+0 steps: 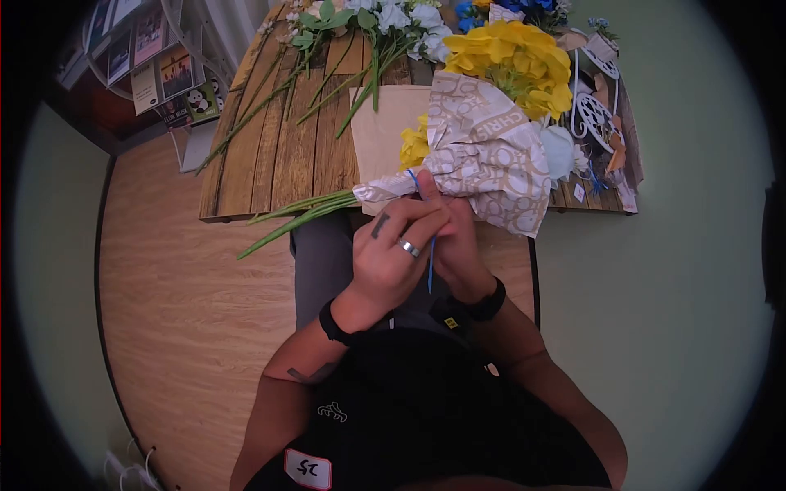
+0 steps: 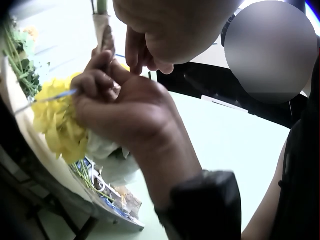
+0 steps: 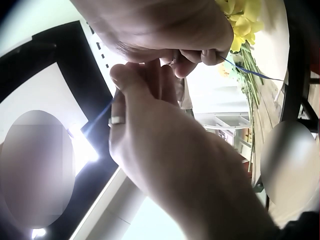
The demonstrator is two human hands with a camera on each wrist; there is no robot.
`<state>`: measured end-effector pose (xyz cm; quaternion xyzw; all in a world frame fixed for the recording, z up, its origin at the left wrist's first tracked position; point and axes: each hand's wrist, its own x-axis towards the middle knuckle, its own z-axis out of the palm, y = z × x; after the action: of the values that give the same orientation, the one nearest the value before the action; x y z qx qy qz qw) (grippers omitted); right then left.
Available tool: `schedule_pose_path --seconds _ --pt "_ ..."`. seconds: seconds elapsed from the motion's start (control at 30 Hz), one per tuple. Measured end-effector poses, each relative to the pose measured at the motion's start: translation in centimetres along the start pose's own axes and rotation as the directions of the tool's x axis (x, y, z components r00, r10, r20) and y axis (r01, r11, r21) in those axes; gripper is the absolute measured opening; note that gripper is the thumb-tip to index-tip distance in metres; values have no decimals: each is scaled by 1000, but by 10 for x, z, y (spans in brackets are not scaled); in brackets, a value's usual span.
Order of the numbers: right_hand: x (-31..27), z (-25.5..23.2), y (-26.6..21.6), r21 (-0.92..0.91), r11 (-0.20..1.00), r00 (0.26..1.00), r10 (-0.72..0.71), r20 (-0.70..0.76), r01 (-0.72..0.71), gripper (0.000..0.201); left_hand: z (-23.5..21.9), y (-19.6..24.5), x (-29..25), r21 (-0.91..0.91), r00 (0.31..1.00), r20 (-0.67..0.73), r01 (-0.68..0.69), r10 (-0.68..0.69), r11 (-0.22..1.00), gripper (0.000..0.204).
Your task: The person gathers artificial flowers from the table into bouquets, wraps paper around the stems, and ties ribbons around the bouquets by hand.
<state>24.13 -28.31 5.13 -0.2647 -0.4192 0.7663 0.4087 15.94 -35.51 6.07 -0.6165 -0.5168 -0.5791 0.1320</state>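
My left hand (image 1: 391, 250), with a ring, pinches a blue ribbon (image 1: 431, 274); its tail hangs below the fingers. Against it, my right hand (image 1: 460, 250) also has curled fingers, and the ribbon (image 2: 55, 96) comes out of them in the left wrist view. Both hands meet at the gathered neck of a patterned paper wrap (image 1: 491, 155) round yellow flowers (image 1: 520, 65). Green stems (image 1: 299, 217) stick out of its narrow end to the left. In the right wrist view the ringed left hand (image 3: 155, 115) lies below the right hand (image 3: 165, 30). The overlapping fingers hide the ribbon's crossing.
The wooden table (image 1: 229, 180) bears brown paper (image 1: 385, 110), pale flowers (image 1: 401, 20) with long stems, blue flowers (image 1: 536, 6) and a white metal ornament (image 1: 596, 119) at the right. A rack of books (image 1: 176, 74) stands at the back left.
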Motion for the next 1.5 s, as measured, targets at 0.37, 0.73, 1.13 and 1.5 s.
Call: schedule_pose_path --seconds 0.37,0.73,1.13,1.5 --pt "13 -24 -11 209 971 980 80 183 -119 25 7 -34 -30 -604 752 297 625 -588 494 20" --pt "22 -24 -48 -430 884 944 -37 327 184 21 -12 -69 3 -519 625 519 773 -583 366 23" --pt "8 -25 -35 -720 590 930 -188 317 365 38 -8 -52 -12 -642 495 475 760 -728 97 23" --pt "-2 -15 -31 -701 636 946 -234 225 324 35 20 -26 -15 -600 684 -166 501 -710 624 17"
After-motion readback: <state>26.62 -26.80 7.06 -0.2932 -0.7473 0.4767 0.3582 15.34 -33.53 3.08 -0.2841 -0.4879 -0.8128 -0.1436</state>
